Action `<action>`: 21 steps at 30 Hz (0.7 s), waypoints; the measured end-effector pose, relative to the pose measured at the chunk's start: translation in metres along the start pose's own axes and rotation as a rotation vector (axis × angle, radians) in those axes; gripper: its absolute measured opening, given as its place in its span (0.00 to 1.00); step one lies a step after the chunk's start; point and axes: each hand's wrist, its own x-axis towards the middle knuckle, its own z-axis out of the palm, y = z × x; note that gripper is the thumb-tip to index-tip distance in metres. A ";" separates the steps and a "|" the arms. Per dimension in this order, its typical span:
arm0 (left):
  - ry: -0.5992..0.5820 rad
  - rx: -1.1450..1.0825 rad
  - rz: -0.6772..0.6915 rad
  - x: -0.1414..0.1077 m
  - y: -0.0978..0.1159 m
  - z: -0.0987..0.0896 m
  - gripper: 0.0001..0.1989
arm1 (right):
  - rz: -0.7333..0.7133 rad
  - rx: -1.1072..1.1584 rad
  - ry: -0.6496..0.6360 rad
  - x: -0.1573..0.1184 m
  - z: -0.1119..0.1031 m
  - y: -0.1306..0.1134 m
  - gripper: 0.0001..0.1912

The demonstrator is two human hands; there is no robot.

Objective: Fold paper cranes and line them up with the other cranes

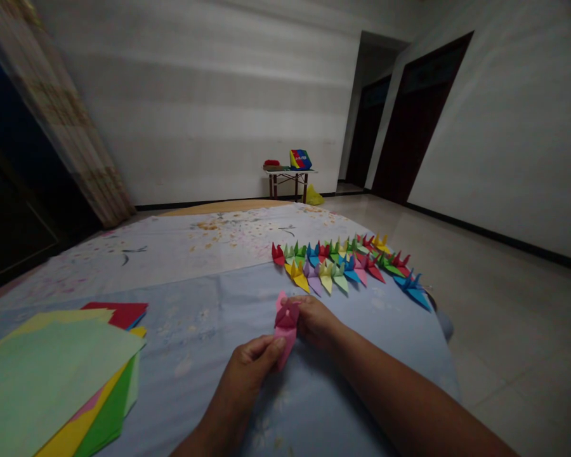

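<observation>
Left hand: nearly closed; the lower end of a pink folded paper is pinched between thumb and fingers. Right hand: fingers curled nearly closed; the same piece is gripped near its upper part. The piece is held just above the counter, in front of the crane rows.

Paper sheets, one loose stack: laid at the left of the counter; pale green is seen uppermost, with yellow, green, pink, red and blue edges exposed.

Folded paper cranes, many, in mixed colours: arranged in rows toward the right side of the counter; a blue crane is placed at the right end, near the edge.

Cloths, two: the near part is covered in blue cloth, the far part in white floral cloth.

Small table, by the wall: a multicoloured box-shaped item and a red item are supported on it. Yellow bag: set on the floor beside it.
</observation>
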 end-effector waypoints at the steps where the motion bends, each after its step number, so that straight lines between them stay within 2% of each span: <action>1: 0.003 -0.008 -0.003 0.000 -0.001 0.000 0.17 | -0.007 -0.007 0.002 0.000 0.001 0.000 0.13; 6: 0.029 -0.061 -0.016 0.002 -0.005 -0.002 0.17 | 0.021 -0.071 -0.012 0.000 0.001 0.001 0.17; 9: -0.012 -0.064 -0.046 0.005 -0.008 -0.003 0.18 | 0.041 -0.084 -0.013 0.000 0.000 0.000 0.18; 15: 0.018 -0.099 -0.036 0.003 -0.007 -0.001 0.16 | 0.037 -0.022 0.044 0.000 0.000 0.000 0.13; 21: -0.019 -0.092 -0.043 0.001 -0.005 0.000 0.17 | 0.026 0.001 0.090 0.002 -0.002 0.002 0.11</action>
